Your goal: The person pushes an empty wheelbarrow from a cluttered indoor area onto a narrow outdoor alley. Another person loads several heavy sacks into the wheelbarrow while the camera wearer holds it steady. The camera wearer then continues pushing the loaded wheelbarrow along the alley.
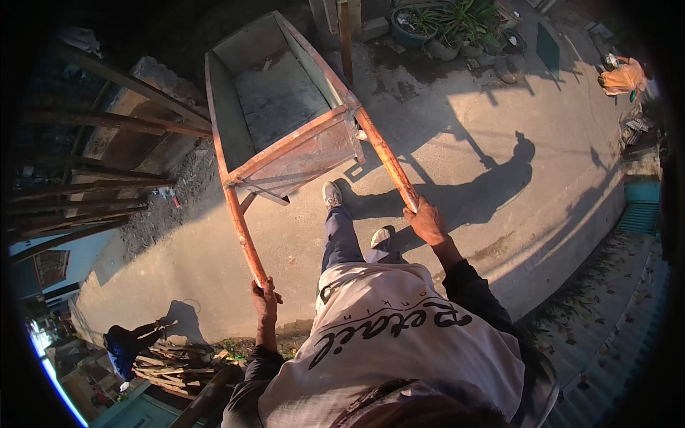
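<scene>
Nearest the lens, at the bottom centre of the frame, sits the person's own white printed shirt [399, 342] with dark sleeves running up to both hands. Left hand [265, 299], low and left of centre, is curled tight around the end of the left orange-painted wooden handle [242, 228]. Right hand [426, 220], right of centre, is wrapped in the same closed grip around the end of the right orange handle [385, 158].

Both handles run upward to the weathered rectangular wooden cart box [275, 100] with reddish rim and grey inside, which fills the upper middle of the frame and tilts toward the upper left; its floor looks bare grey. Between the handles, one leg in blue trousers [341, 239] steps forward, a grey shoe [332, 194] planted on the pale concrete ground [471, 143], with the second shoe just behind it near the right hand.

Long shadows of the person and cart stretch across the concrete to the right. At left, dark wooden poles [93, 185] lean in a row. In the lower left a crouching person in blue [125, 346] is beside a stack of split wood [178, 360]. Potted green plants [457, 21] stand at the top, and a person in orange [622, 77] is at the upper right.
</scene>
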A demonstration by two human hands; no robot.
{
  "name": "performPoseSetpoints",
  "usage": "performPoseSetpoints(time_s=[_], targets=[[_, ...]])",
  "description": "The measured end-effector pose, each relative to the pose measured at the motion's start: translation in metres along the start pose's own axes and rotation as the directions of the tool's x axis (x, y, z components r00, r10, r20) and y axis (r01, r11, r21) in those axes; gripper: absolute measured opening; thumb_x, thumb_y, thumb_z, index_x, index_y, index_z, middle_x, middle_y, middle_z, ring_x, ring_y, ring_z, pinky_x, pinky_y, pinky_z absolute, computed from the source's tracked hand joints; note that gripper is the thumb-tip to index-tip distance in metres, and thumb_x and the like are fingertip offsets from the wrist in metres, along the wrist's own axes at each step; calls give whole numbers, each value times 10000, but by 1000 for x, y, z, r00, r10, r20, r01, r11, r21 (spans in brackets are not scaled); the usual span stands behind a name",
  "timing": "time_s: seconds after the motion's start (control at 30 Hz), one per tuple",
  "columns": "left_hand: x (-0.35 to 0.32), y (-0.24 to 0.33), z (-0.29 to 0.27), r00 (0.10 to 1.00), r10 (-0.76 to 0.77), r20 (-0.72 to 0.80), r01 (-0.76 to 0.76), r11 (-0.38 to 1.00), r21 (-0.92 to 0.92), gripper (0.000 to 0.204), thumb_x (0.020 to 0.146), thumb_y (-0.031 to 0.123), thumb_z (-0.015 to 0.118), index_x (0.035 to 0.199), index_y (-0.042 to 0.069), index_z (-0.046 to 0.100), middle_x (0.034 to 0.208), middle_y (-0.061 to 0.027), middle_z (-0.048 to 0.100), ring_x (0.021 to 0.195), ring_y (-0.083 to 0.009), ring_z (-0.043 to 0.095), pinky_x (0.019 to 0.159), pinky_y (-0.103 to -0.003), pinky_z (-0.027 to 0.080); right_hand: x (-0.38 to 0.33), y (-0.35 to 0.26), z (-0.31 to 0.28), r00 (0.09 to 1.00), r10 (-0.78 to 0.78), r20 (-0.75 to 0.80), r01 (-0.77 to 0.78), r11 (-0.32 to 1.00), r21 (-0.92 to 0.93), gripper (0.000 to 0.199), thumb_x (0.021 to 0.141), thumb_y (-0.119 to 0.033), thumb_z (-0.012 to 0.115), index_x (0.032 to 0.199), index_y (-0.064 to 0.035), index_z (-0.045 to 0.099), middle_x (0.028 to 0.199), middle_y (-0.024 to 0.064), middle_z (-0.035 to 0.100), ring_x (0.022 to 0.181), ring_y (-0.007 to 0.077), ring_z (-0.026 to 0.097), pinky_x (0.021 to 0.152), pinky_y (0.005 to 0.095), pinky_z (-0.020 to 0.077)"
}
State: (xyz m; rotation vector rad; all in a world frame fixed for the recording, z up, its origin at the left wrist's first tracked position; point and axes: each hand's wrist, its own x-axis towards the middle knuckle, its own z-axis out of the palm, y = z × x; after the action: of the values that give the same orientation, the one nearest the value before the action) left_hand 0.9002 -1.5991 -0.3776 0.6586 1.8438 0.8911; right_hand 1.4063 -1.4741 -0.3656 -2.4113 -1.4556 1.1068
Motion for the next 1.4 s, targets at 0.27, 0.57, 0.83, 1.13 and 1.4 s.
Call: performPoseSetpoints(time_s=[0.27, 0.57, 0.83, 1.13, 1.4], targets=[[-77, -50, -25, 872, -441, 213, 431, 897, 93, 390, 988, 281, 709, 1224, 65, 487, 979, -146, 667, 629, -281, 717, 545, -400, 620, -71, 113, 29, 996, -66, -63, 68, 997, 33, 479, 891, -443, 726, 1141, -64, 573, 933, 210, 738, 854, 429, 719, 765, 538, 563], [-54, -29, 0, 474, -879, 46, 446, 285, 848, 484, 934, 398, 762, 1262, 69, 627, 1197, -123, 684, 1016, -263, 709, 867, -400, 618, -66, 142, 9, 997, -71, 29, 69, 995, 67, 447, 933, -443, 684, 1128, -60, 560, 832, 236, 713, 806, 452, 712, 698, 558, 550], [-83, 0, 94, 238, -949, 207, 421, 293, 858, 395, 906, 275, 793, 1170, 24, 641, 1038, -135, 693, 871, -242, 709, 727, -376, 606, 2, 185, -59, 980, -169, 109, 168, 986, 21, 478, 941, -481, 656, 1113, -48, 550, 814, 261, 711, 810, 463, 719, 696, 544, 569], [-229, 20, 205, 192, -936, 296, 543, 353, 762, 362, 891, 231, 794, 1135, 13, 638, 978, -128, 677, 812, -238, 691, 680, -377, 584, 97, 242, -121, 950, -272, 156, 295, 943, -152, 508, 871, -534, 712, 1076, -94, 563, 831, 233, 728, 811, 470, 722, 684, 559, 577], [-342, 32, 386, 184, -888, 420, 664, 428, 613, 334, 878, 192, 795, 1103, 4, 635, 925, -123, 662, 760, -234, 674, 638, -378, 564, 181, 287, -265, 842, -273, 466, 337, 940, -58, 684, 832, -670, 698, 1170, -90, 567, 1072, 262, 723, 1043, 494, 676, 902, 568, 518]])
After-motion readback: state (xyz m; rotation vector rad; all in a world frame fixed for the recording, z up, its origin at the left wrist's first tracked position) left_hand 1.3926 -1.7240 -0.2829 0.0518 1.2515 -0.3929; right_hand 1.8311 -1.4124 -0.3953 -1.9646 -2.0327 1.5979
